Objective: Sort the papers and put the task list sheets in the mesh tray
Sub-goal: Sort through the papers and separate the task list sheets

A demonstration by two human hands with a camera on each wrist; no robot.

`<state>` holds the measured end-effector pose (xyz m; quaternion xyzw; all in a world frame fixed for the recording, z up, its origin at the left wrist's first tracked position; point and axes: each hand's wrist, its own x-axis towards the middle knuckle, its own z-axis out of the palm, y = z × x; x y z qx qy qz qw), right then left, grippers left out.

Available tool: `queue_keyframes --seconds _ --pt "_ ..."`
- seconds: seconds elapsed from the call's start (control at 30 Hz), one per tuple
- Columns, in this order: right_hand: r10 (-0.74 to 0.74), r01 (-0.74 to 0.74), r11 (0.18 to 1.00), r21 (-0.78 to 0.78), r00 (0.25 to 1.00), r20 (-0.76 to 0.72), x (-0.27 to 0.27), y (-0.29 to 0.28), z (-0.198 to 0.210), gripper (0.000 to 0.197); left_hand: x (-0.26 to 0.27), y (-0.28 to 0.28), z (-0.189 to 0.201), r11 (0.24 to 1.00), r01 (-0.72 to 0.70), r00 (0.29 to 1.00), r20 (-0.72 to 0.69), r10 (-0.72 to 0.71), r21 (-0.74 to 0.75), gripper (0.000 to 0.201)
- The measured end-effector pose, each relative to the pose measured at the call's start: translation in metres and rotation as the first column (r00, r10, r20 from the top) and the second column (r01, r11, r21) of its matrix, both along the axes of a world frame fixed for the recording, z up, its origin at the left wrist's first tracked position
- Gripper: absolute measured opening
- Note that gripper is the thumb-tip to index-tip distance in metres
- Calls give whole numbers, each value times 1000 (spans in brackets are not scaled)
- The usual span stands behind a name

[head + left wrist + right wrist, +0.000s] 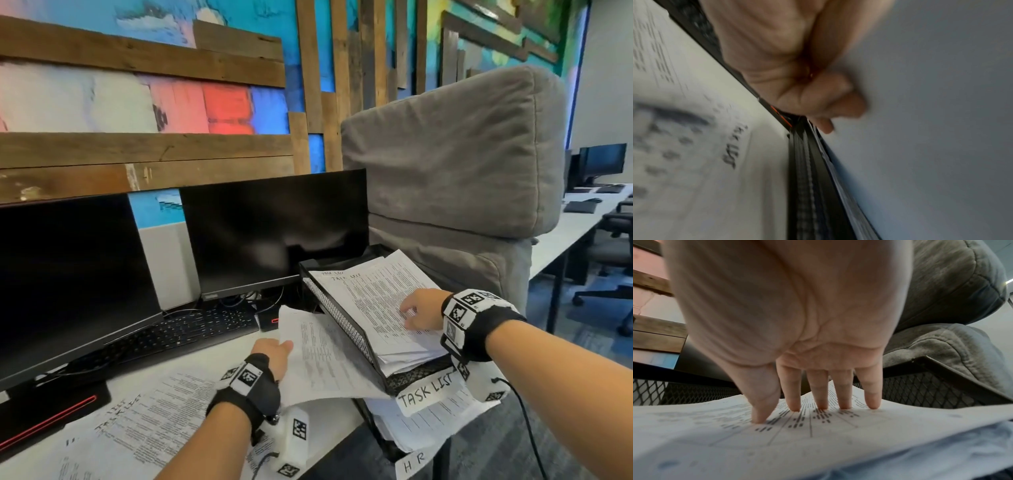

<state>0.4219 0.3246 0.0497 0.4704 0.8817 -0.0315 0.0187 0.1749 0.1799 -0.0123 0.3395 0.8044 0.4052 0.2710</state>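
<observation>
The right hand (418, 310) is laid on the task list sheets (373, 294) stacked in the mesh tray (342, 325), fingers (840, 392) straight and slightly spread, tips pressed to the top sheet. A loose sheet (322, 359) is pinched by the left hand (272, 356), fingers curled, beside the tray's left wall. More papers (144, 418) lie on the desk (219, 346). Two dark monitors (274, 233), a keyboard (191, 330) and grey cushions (452, 164) crowd the tray.
</observation>
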Motion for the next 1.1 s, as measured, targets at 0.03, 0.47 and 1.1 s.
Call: queue_keyframes --seconds 0.03,0.47,1.1 --pt "4 -4 1000 3 1000 1 0 0 0 38 11 6 -4 999 -15 994 108 10 42 26" --pt "25 -26 999 -24 999 -26 5 9 5 36 51 60 -19 970 3 899 423 -109 244 28" --pt "271 -309 950 -41 883 -383 -120 -81 61 18 -67 -88 45 978 -185 976 135 170 101 9"
